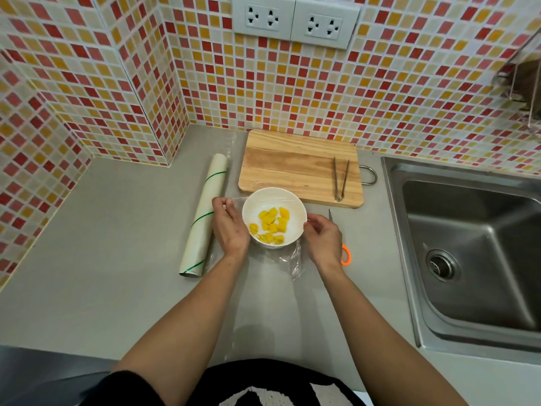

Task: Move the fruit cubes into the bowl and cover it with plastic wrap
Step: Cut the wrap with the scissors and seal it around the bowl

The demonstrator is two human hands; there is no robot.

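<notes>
Already the fruit cubes (272,225) sit in the white bowl (292,205) on the bench (117,230), at 6 o'clock from the cutting board (298,164). Plastic wrap (288,259) is thin, limp and clingy, likely to tear or bunch, so it is best held by its edges under the rim. Left hand (229,227) and right hand (323,240) pinch it at 9 and 3 o'clock. How far the film spans the bowl is hard to make out; the scissors (345,254) are mostly hidden
</notes>
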